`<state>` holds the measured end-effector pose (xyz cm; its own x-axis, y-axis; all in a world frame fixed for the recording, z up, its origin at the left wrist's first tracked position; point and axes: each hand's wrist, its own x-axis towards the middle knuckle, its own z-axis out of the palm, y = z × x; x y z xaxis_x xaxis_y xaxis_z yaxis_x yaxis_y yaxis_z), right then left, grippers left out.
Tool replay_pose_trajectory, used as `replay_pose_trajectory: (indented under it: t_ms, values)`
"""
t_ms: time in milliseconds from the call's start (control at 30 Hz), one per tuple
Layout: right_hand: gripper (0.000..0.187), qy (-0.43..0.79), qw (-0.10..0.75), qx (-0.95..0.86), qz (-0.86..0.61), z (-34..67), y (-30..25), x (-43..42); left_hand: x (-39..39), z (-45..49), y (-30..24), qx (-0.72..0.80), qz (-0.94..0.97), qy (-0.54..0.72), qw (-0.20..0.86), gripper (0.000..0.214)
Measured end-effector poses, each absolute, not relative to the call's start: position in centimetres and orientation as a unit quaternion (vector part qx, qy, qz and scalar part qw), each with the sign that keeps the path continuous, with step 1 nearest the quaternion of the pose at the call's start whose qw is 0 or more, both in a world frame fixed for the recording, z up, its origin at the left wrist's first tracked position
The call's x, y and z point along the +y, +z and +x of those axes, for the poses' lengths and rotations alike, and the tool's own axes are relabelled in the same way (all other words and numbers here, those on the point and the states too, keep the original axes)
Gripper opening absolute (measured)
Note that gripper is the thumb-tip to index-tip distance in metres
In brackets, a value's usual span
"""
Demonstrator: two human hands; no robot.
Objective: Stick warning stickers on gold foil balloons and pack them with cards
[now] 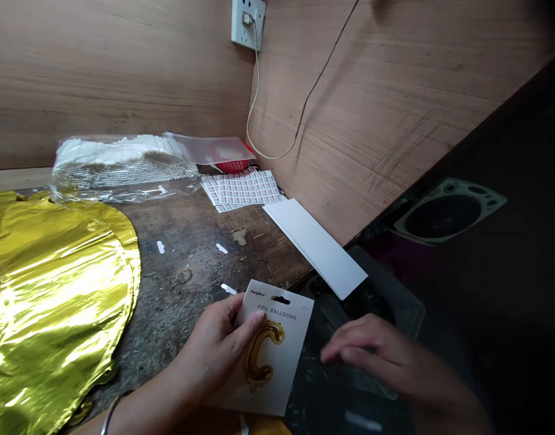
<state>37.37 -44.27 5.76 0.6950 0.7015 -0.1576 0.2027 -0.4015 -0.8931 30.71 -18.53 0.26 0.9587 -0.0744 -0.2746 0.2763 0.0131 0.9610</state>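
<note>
My left hand (216,344) grips a white foil balloon package (277,356) by its left side, thumb across the front. The package bears the words "FOIL BALLOONS", a golden letter C and a hang hole near the top. To its right, my right hand (379,353) hovers apart from the package, slightly blurred, with fingers stretched out and nothing visible in them. Shiny gold foil balloons (60,290) lie flat in a stack at the left. Below the package, part of something golden (268,425) shows at the bottom edge.
Small white cut-outs (221,248) are scattered on the dark table (191,266). Behind are a clear bag of white sticks (123,163), a red basket (234,166), sticker sheets (245,188) and white cards (316,244). A cable (304,112) hangs along the wall.
</note>
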Motion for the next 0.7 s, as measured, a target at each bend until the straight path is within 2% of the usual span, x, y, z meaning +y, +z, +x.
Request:
replay_pose_trajectory:
  t_ms: [67,200,267,367,433,567,700]
  values:
    - [0.030,0.229,0.448,-0.182,-0.845,37.1,4.3,-44.8,-18.6,30.9,0.2,0.089,0.674,-0.125,0.722,0.037]
    - [0.046,0.221,0.607,-0.031,-0.763,35.8,0.6,-41.3,-19.2,31.4,0.5,0.097,0.602,-0.142,0.780,0.038]
    - [0.044,0.200,0.676,-0.007,-0.710,35.6,-0.5,-38.8,-19.0,31.8,0.8,0.083,0.605,-0.132,0.781,0.037]
    - [0.037,0.198,0.719,-0.047,-0.665,36.5,-0.8,-36.3,-17.8,32.9,1.2,0.079,0.678,-0.077,0.726,0.038]
    - [0.035,0.207,0.689,-0.087,-0.689,37.8,-0.4,-35.6,-16.8,33.8,1.2,0.081,0.714,-0.052,0.694,0.044]
    - [0.037,0.170,0.579,-0.142,-0.785,41.7,0.8,-34.3,-14.5,35.5,0.9,0.094,0.772,0.014,0.628,0.057]
    - [0.029,0.119,0.484,-0.159,-0.852,47.7,1.2,-31.1,-12.8,36.9,1.0,0.079,0.855,0.134,0.494,0.049]
